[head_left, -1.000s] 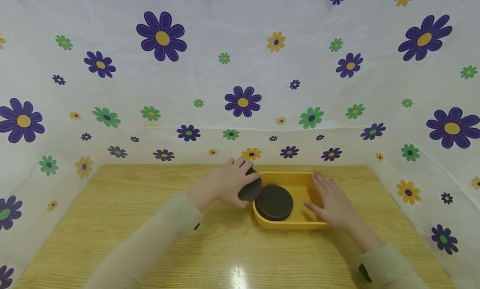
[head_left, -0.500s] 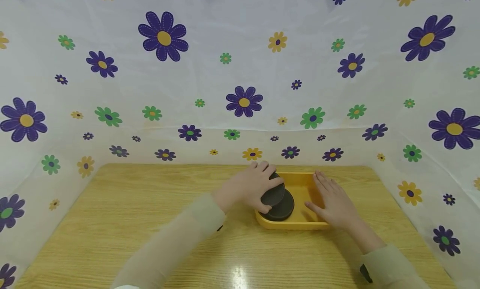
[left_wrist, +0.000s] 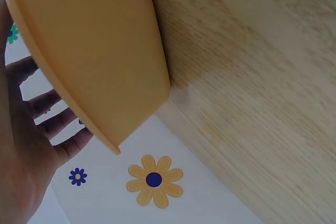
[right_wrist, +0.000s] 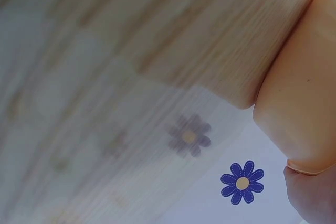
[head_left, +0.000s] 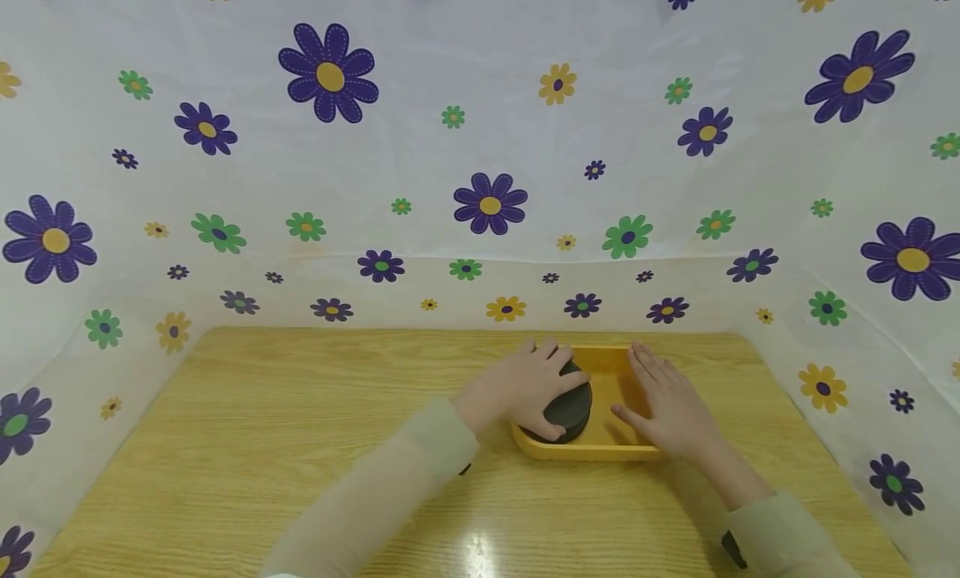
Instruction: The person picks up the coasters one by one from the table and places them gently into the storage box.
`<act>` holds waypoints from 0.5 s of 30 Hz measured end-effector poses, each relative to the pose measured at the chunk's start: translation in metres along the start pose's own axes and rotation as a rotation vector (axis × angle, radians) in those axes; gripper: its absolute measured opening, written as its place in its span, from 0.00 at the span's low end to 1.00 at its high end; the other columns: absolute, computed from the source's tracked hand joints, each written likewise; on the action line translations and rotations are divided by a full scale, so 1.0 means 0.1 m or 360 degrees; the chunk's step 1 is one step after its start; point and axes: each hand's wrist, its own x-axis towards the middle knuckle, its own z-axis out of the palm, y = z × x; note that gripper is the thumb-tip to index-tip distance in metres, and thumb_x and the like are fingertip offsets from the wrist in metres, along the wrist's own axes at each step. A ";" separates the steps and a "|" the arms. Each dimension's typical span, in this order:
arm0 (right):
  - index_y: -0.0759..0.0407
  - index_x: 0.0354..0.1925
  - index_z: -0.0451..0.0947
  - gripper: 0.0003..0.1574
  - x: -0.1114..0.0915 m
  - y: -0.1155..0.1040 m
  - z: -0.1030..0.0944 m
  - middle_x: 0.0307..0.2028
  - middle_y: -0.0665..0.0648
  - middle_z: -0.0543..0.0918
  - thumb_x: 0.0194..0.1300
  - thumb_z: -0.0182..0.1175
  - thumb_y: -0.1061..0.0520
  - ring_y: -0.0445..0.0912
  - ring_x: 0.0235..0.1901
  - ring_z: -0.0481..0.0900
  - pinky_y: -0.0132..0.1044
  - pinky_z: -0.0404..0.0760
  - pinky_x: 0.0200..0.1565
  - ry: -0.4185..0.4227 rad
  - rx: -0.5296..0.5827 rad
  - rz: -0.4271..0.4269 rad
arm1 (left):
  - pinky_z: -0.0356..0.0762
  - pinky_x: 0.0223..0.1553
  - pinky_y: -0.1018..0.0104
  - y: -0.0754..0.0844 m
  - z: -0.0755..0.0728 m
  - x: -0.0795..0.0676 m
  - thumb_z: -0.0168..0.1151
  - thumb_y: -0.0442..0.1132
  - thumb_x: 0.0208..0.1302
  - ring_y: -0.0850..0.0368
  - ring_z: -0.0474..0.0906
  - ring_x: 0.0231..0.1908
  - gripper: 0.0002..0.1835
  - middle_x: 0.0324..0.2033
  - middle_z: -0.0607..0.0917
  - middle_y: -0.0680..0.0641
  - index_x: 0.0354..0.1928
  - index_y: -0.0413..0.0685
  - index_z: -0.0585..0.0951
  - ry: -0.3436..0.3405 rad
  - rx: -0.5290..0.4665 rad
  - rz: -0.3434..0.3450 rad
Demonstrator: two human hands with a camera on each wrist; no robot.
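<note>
My left hand (head_left: pixel 531 386) grips a flat, dark round disc (head_left: pixel 573 401) at the left end of a yellow tray (head_left: pixel 592 453). Beneath it lies a second dark disc, now mostly covered; its lower edge shows near the thumb. In the left wrist view, the fingers (left_wrist: pixel 44 106) reach over the rim of the tray (left_wrist: pixel 100 45), whose wall hides the discs. My right hand (head_left: pixel 673 407) rests against the tray's right end, its fingers straight and the thumb inside. A small part of that hand (right_wrist: pixel 315 195) touches the rim in the right wrist view.
The tray stands on a wood-grain table (head_left: pixel 315 411), toward the back and right of centre. A white flower-patterned sheet (head_left: pixel 405 145) rises behind the table and along both sides.
My left hand has carried its disc rightward from beyond the tray's left rim, then lowered it over the disc inside. The right hand has stayed in place at the tray.
</note>
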 end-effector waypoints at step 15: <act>0.70 0.70 0.49 0.54 -0.01 0.00 0.01 0.72 0.66 0.51 0.62 0.54 0.36 0.61 0.70 0.50 0.56 0.51 0.67 0.0018 0.0009 -0.0014 | 0.62 0.62 0.55 0.09 0.08 -0.02 0.51 0.75 0.51 0.51 0.58 0.64 0.44 0.66 0.61 0.49 0.70 0.70 0.57 -0.0081 0.0001 -0.0040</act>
